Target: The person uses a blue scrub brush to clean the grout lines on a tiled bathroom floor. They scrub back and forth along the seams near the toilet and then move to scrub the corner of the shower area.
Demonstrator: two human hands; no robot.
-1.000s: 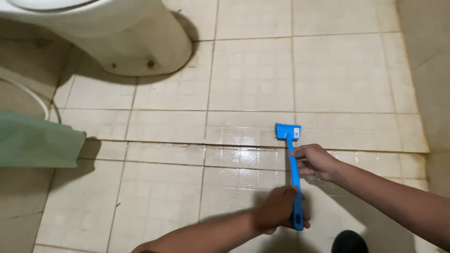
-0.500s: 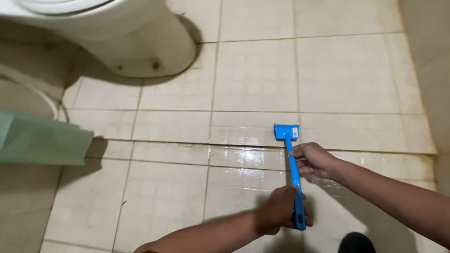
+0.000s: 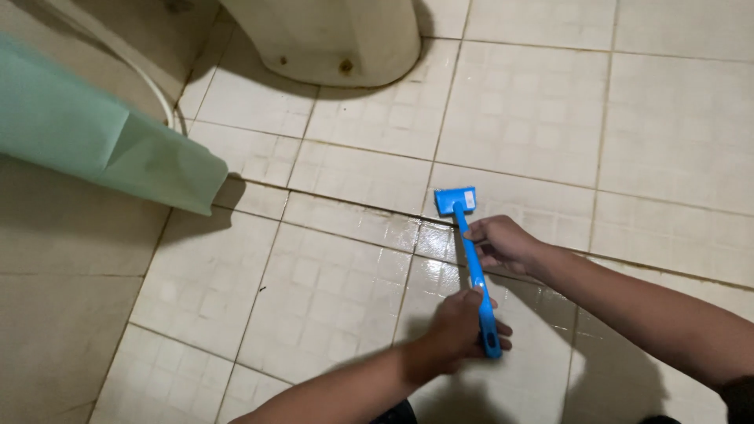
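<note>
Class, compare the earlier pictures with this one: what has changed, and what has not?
The view shifts right, so the toilet base and green cloth sit further right. Left hand and right hand still grip the blue brush, head on the grout line.

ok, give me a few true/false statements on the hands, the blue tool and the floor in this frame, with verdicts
1. Both hands grip the blue brush. True: the left hand holds the handle's end, the right hand holds it nearer the head.
2. The brush head is lifted well off the floor. False: it rests on the tiled floor at a dark grout line.
3. The toilet base stands at the top of the view. True.
4. The green sheet lies to the right. False: it is on the left.
</note>
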